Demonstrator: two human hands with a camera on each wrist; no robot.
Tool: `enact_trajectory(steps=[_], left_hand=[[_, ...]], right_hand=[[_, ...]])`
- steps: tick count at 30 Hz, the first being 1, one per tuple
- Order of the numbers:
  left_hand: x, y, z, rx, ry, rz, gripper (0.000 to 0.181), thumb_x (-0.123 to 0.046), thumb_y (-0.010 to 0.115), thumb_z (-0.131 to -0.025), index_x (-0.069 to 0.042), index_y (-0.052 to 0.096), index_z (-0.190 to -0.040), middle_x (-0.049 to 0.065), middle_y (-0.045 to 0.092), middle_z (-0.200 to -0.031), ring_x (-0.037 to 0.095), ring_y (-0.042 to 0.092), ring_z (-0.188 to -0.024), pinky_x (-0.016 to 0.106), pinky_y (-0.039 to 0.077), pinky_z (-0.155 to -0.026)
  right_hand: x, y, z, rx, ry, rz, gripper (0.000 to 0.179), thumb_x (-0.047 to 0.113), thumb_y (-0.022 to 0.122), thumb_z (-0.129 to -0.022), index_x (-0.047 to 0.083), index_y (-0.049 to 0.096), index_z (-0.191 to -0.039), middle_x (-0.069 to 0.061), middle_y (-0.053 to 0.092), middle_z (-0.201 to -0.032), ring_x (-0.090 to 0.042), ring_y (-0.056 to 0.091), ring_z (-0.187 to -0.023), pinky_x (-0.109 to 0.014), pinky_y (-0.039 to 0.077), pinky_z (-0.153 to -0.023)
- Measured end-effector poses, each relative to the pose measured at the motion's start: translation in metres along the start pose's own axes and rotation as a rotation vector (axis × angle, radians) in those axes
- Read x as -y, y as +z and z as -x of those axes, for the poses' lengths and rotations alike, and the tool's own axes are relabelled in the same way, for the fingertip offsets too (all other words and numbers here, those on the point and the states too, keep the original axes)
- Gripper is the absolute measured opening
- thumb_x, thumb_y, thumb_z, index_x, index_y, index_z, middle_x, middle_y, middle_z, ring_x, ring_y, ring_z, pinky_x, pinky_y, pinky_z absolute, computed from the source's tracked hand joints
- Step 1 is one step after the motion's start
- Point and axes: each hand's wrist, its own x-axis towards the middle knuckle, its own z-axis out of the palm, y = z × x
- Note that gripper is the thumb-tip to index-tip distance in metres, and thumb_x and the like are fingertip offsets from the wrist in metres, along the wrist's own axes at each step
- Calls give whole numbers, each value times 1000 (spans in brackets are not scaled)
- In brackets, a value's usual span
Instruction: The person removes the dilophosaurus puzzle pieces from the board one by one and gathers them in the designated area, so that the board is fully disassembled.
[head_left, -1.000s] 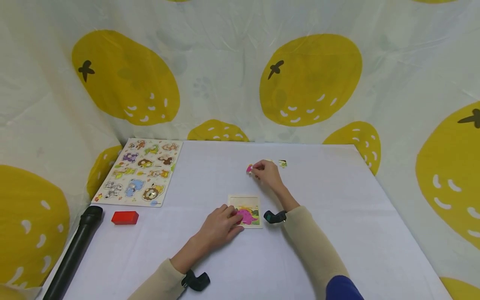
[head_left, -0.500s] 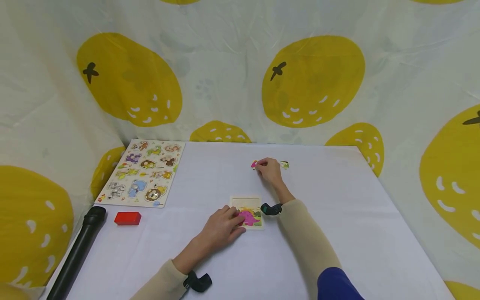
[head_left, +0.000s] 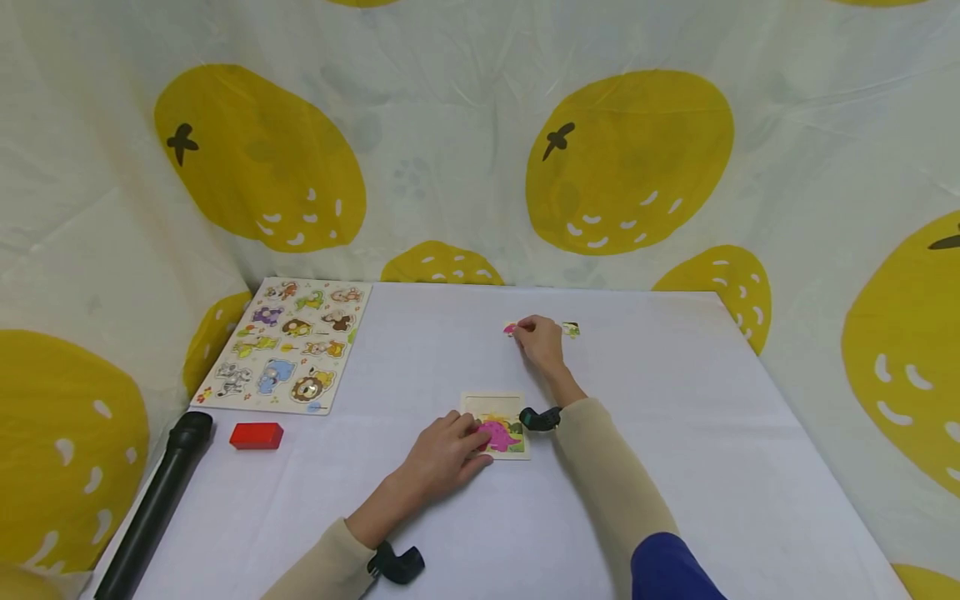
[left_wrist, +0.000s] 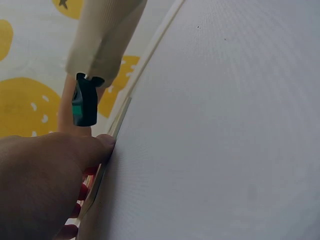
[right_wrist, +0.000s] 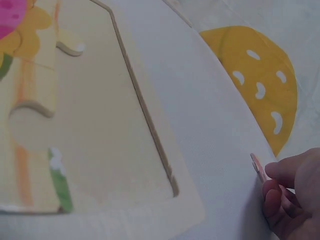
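Note:
A small square wooden jigsaw tray [head_left: 483, 400] lies near the middle of the table, partly filled with a pink dinosaur picture. My left hand [head_left: 442, 454] holds the tray at its near left corner, thumb along the near edge and fingers over the left side. In the left wrist view the thumb presses the tray's edge. Farther back, my right hand [head_left: 538, 340] pinches a pink jigsaw piece [head_left: 510, 330] between thumb and fingers, close over the table. The right wrist view shows this piece tilted edge-on, and the tray's bare recess [right_wrist: 105, 135] beside several fitted pieces.
Another loose jigsaw piece [head_left: 572, 330] lies just right of my right hand. A board of animal shapes [head_left: 281, 346] lies at the back left, with a red block [head_left: 256, 436] in front of it. A black tube [head_left: 153, 504] runs along the left table edge.
My right hand has shifted slightly away from me with the pink jigsaw piece, which now shows flatter. My left hand stays on the tray. The head view has moved a little.

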Motion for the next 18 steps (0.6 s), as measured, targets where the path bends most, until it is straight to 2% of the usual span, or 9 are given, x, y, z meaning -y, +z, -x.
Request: enact_trajectory(steps=[3, 7, 12, 18], left_hand=[[1, 0, 0, -4, 4, 4, 40, -47, 68, -93, -23, 72, -123, -2, 61, -105, 11, 50, -92, 24, 46, -75], [1, 1, 0, -7, 10, 11, 39, -47, 67, -93, -22, 72, -123, -2, 61, -105, 12, 50, -92, 25, 46, -75], [1, 0, 0, 4, 5, 6, 40, -48, 66, -93, -23, 72, -124, -3, 61, -105, 11, 50, -92, 24, 46, -76], [0, -2, -1, -25, 19, 10, 39, -46, 69, -92, -21, 73, -122, -2, 61, -103, 11, 50, -91, 24, 46, -75]], right_hand=[[0, 3, 0, 15, -34, 48, 24, 18, 69, -91, -2, 74, -103, -17, 72, -97, -26, 62, -86, -37, 51, -77], [2, 6, 0, 32, -43, 86, 24, 18, 71, -91, -3, 75, -102, -17, 72, -94, -25, 60, -83, -36, 49, -74], [5, 7, -3, 24, -56, 95, 21, 14, 69, -93, -3, 75, -104, -18, 73, -94, -25, 62, -82, -36, 51, -74], [6, 6, -4, 33, -48, 95, 23, 14, 66, -94, -3, 75, -107, -19, 74, -98, -27, 64, -86, -40, 53, -80]])
